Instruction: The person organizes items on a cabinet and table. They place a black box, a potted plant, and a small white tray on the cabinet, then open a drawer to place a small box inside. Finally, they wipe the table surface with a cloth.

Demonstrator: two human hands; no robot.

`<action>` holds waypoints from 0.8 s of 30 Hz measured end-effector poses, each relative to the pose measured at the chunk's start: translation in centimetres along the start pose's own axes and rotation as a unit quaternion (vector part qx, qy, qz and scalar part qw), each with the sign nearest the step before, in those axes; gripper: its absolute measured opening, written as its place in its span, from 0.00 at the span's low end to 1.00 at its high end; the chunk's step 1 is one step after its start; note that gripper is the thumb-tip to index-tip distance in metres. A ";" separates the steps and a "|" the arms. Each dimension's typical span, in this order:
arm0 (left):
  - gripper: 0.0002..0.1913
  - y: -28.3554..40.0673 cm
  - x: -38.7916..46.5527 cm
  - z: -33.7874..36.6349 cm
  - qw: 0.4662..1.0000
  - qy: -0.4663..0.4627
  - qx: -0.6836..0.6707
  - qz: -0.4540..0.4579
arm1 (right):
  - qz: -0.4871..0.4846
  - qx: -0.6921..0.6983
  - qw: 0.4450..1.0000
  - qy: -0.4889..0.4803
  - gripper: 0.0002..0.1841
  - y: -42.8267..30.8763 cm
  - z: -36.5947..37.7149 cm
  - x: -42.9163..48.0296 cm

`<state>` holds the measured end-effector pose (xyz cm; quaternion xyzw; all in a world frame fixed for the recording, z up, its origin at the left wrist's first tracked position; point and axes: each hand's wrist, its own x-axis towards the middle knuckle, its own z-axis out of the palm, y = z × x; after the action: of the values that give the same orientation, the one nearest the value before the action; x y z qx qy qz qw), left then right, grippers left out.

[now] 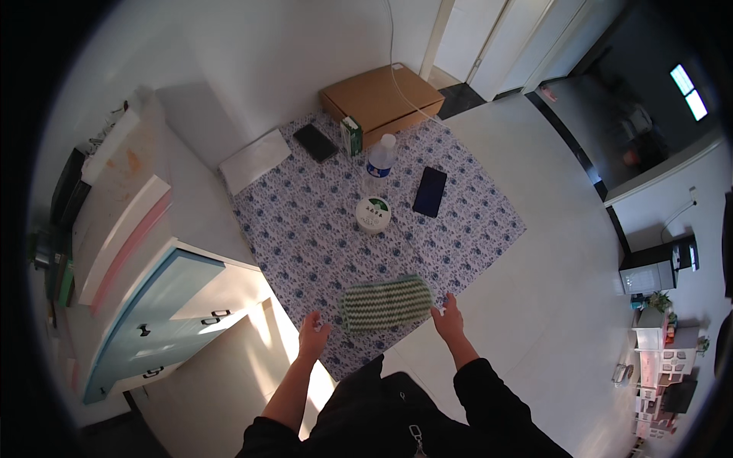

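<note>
A folded cloth with green and white zigzag stripes (386,304) lies near the front corner of a table with a blue floral cover (309,240). My left hand (313,336) is just left of the cloth, fingers apart and holding nothing. On the other side, my right hand (448,317) is at the cloth's right end with its fingers apart; whether a fingertip touches the cloth I cannot tell. Beyond the cloth stands a round white tub with a green-marked lid (373,214), and behind it a clear plastic bottle with a white cap (382,157).
Right of the tub lies a dark smartphone (430,192); another black phone (315,143) lies farther back. A small green box (351,136) stands against a cardboard box (381,100). White paper (256,161) is at the back left. A cabinet with blue panels (166,303) borders the left side.
</note>
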<state>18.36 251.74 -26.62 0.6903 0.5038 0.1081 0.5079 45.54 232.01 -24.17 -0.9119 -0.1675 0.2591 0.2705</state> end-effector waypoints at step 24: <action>0.26 0.7 3.2 10.8 0.942 0.063 0.317 0.089 | -0.495 -0.319 0.789 -0.176 0.37 -9.5 11.7 10.0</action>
<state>27.42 247.96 -32.25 0.8495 0.4794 0.0308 0.2183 45.46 248.77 -30.85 -0.6772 -0.7136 0.1780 0.0207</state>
